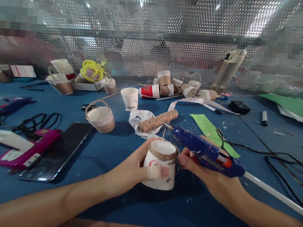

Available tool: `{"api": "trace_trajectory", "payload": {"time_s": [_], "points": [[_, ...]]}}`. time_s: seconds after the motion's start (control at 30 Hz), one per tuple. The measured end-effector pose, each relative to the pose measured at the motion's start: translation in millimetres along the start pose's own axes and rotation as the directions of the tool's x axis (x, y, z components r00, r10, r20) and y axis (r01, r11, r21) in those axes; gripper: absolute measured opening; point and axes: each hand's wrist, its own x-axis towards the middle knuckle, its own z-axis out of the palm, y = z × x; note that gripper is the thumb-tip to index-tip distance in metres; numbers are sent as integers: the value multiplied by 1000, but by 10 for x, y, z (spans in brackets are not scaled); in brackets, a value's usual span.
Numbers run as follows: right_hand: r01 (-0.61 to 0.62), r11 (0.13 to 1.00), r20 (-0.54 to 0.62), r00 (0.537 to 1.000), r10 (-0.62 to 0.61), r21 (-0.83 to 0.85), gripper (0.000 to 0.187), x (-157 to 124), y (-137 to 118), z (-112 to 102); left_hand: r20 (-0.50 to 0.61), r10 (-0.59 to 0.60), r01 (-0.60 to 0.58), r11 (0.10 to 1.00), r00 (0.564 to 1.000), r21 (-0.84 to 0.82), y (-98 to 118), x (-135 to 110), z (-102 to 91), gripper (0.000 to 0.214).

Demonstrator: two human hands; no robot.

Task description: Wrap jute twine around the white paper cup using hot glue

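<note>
Near the front of the blue table (115, 206): one left hand (141, 160) is clasping one twine-rimmed cup (166, 161); one right hand (205, 175) is gripping one blue glue gun (198, 145); one twine roll (158, 121) is lying behind.

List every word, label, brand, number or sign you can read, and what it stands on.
Nothing can be read with certainty.
Blue glue gun: pale label on its side, too blurred to read.
Red cup: printed marks, too blurred to read.
Twine-rimmed white cup: small dark marks; writing or not, I cannot tell.
</note>
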Motion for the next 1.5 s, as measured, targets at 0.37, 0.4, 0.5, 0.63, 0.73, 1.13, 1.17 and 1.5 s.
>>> {"api": "trace_trajectory", "payload": {"time_s": [0.37, 0.4, 0.5, 0.63, 0.73, 1.13, 1.17, 1.5], "points": [[23, 999, -21, 1000, -22, 34, 20, 16, -21, 43, 21, -39, 42, 987, 999, -157, -58, 11, -11, 52], [23, 999, -25, 999, -22, 48, 20, 16, -16, 44, 25, -41, 44, 983, 999, -177, -58, 17, -5, 51], [-4, 998, -29, 1000, 6, 64, 19, 23, 5, 40, 29, -51, 56, 975, 998, -213, -54, 31, 7, 51], [-20, 998, -50, 999, 23, 52, 19, 37, 40, 40, 2, -57, 57, 982, 998, -178, -30, 35, 2, 54], [-25, 998, -86, 996, 29, 56, 17, 45, 58, 49, -27, -62, 58, 990, 998, -129, -8, 34, -8, 52], [29, 998, -128, 992, -22, 57, 18, 59, 17, 95, -57, -37, 32, 996, 998, -88, -17, 46, -10, 55], [45, 998, -134, 990, -37, 54, 18, 60, 11, 101, -70, -26, 20, 996, 997, -82, -14, 44, -9, 55], [120, 988, -151, 983, -103, 102, 17, 141, 41, 172, -62, 52, -57, 996, 997, -74, -1, 51, -58, 54]]}}
